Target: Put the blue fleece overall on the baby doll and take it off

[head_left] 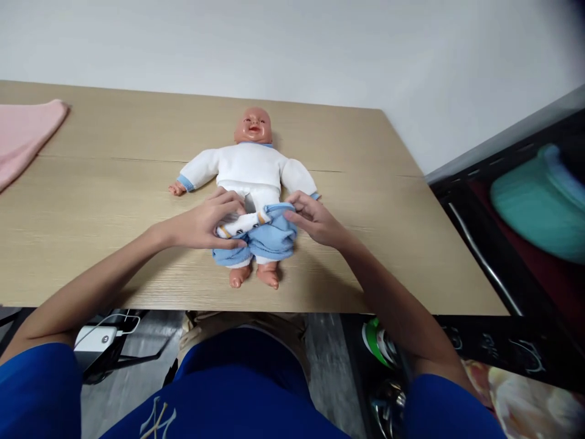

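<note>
A baby doll (249,164) in a white top with blue cuffs lies on its back, head away from me and bare feet towards me. Light blue pants (274,238) are bunched around its legs, between knees and ankles. Across their top runs a white band with orange and dark marks, perhaps a diaper or a folded waistband. My left hand (212,219) grips the left end of this band, thumb below and fingers above. With thumb and fingers, my right hand (313,218) pinches the upper right edge of the blue pants.
The doll lies on a wooden table (114,195) near its front edge. A pink cloth (27,137) lies at the far left. Right of the table, a teal container (539,201) sits on a dark shelf. A white device with a cable (95,338) is below the table's left front.
</note>
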Action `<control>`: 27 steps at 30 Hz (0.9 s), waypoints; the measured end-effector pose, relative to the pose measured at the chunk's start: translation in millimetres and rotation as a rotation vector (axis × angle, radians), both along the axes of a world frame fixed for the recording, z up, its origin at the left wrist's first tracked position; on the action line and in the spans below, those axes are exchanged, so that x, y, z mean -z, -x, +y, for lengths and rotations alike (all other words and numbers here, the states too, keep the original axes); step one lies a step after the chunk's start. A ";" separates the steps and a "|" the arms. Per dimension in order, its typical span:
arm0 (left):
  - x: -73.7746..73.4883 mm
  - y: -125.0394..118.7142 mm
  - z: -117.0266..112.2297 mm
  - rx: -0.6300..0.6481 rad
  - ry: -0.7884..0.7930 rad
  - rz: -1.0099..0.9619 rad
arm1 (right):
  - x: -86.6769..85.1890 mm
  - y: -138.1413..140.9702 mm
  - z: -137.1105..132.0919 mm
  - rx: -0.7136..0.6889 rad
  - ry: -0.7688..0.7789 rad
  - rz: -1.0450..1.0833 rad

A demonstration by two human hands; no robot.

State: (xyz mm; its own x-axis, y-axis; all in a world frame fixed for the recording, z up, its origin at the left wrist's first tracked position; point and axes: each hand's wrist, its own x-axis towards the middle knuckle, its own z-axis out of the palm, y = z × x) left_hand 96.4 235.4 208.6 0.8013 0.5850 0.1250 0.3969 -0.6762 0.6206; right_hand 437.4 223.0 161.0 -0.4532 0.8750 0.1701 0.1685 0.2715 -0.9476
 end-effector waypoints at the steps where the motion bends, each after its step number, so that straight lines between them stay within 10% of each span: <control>1: 4.3 5.6 2.4 -0.009 0.006 -0.022 | 6.6 2.7 3.3 0.043 0.052 0.047; 17: 44.1 22.4 -5.2 -0.224 -0.079 -0.253 | 37.4 15.7 -10.3 0.251 -0.091 0.133; 27: 69.5 3.8 17.6 -0.439 0.221 -0.479 | 48.4 42.6 39.0 0.448 -0.172 0.041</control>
State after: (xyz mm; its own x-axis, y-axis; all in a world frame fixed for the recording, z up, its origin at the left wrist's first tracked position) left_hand 92.6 252.9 139.1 0.3697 0.8958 0.2468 0.2525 -0.3525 0.9011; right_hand 394.9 262.0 112.6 -0.0283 0.9401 0.3397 0.2681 0.3345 -0.9035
